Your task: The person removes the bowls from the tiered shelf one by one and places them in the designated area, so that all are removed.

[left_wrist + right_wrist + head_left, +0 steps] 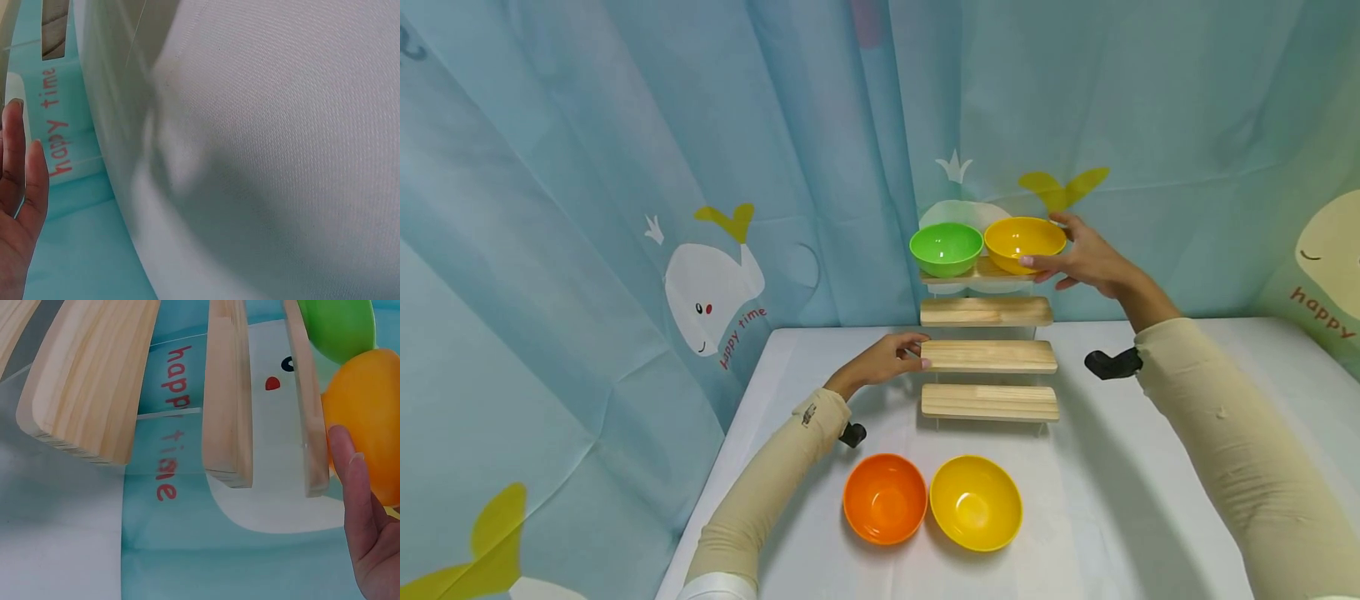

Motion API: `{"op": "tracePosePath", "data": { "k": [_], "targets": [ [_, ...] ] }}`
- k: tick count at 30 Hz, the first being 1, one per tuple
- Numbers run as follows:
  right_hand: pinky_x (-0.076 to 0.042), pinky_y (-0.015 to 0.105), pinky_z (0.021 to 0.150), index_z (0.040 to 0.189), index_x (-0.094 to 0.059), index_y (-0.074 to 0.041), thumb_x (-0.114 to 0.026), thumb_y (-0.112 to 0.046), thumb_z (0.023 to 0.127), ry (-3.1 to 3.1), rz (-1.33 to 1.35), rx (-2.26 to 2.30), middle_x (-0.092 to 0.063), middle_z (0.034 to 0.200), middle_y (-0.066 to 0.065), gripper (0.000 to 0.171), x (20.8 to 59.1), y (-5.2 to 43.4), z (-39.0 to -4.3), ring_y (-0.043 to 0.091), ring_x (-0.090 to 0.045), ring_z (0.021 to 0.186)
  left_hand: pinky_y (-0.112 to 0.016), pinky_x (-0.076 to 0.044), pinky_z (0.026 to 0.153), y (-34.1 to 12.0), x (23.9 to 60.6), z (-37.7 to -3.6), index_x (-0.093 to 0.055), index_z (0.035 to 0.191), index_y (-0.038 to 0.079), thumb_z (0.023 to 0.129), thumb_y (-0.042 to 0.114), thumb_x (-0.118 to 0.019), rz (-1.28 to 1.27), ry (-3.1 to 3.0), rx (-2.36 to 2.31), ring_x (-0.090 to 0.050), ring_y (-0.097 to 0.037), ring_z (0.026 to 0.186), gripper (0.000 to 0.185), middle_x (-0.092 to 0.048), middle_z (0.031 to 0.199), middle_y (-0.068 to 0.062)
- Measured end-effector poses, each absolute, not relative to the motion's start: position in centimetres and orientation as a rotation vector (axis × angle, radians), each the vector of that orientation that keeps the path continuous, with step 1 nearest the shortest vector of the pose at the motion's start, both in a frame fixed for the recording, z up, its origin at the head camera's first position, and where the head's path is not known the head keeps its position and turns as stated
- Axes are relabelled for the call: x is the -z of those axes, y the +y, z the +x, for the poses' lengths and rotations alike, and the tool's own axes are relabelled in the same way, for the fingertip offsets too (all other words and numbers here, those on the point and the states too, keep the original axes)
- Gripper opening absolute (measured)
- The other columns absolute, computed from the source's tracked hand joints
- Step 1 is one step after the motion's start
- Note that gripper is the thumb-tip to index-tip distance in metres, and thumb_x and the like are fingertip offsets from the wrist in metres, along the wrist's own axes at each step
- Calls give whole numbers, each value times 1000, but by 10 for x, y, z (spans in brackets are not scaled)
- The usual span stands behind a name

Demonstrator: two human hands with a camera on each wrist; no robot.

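Note:
A tiered stand with wooden boards stands against the curtain. On its top board a green bowl and an orange-yellow bowl sit side by side. My right hand grips the orange-yellow bowl from the right, thumb at its front and a finger by the back of the rim. The right wrist view has fingertips against that bowl's outer wall. At the stand's left side, my left hand holds the end of the second-lowest board between thumb and fingers; the left wrist view leaves this contact out.
An orange bowl and a yellow bowl stand next to each other on the white tabletop, in front of the stand. A light blue printed curtain hangs close behind the stand and along the left.

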State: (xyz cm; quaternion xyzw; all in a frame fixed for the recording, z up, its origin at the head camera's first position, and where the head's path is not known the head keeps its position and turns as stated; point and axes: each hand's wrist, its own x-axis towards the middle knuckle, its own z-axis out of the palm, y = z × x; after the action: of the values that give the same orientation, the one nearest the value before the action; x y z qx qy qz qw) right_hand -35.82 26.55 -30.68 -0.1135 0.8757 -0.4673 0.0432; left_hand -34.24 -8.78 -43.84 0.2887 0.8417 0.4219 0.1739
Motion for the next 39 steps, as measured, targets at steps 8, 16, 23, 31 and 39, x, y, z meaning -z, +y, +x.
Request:
{"op": "tracePosePath", "data": {
  "k": [8, 16, 23, 31, 39],
  "targets": [
    [-56, 38, 71, 152, 5, -11, -68, -43, 85, 2691, -325, 1418, -37, 135, 24, 105, 307, 264, -355, 18, -70, 81, -31, -48, 84, -88, 439, -342, -47, 140, 17, 90, 37, -65, 819, 2385, -1191, -55, -17, 104, 57, -54, 123, -6],
    [-56, 33, 69, 152, 4, -9, -70, -43, 84, 2679, -311, 1471, -36, 135, 21, 106, 309, 265, -356, 21, -70, 84, -30, -47, 85, -87, 438, -343, -48, 139, 19, 90, 35, -65, 822, 2392, -1191, -55, -17, 104, 54, -54, 122, -5],
    [-56, 29, 68, 152, 2, -9, -72, -38, 84, 2640, -316, 1539, -32, 139, 21, 105, 310, 267, -355, 27, -69, 88, -30, -47, 85, -86, 439, -345, -47, 139, 21, 90, 35, -65, 810, 2380, -1186, -54, -17, 106, 54, -54, 123, -5],
    [-56, 28, 67, 153, -1, -9, -72, -36, 84, 2651, -332, 1562, -33, 139, 21, 102, 312, 268, -352, 19, -70, 81, -31, -47, 86, -85, 429, -340, -44, 142, 15, 92, 27, -63, 813, 2363, -1155, -54, -22, 109, 54, -53, 125, -10],
    [-56, 28, 65, 153, -3, -12, -72, -32, 85, 2660, -362, 1581, -23, 149, 22, 99, 308, 272, -347, 16, -70, 77, -29, -47, 85, -86, 440, -346, -48, 139, 20, 90, 35, -65, 835, 2378, -1192, -54, -16, 106, 54, -54, 123, -5]
  ]
}}
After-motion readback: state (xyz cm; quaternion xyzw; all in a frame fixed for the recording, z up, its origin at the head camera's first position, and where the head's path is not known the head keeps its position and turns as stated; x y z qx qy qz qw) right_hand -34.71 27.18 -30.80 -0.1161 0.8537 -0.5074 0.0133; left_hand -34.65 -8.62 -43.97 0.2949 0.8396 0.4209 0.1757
